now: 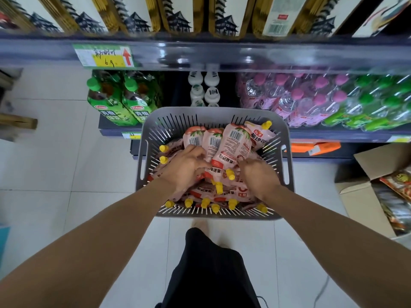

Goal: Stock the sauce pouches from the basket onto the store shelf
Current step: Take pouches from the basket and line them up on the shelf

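A grey slotted basket sits on the floor below me, filled with several pink sauce pouches with yellow caps. Both my hands are down inside it. My left hand has its fingers curled around a bunch of pouches that stand up with their barcodes facing me. My right hand presses against the same bunch from the right side. More pouches lie flat beneath. The store shelf runs across the top of the view, with its grey front rail blurred.
Gold and white packets stand on the upper shelf. Lower shelves hold green tea bottles, white bottles and wrapped water bottles. An open cardboard box of goods sits at right. My legs stand on white floor tiles.
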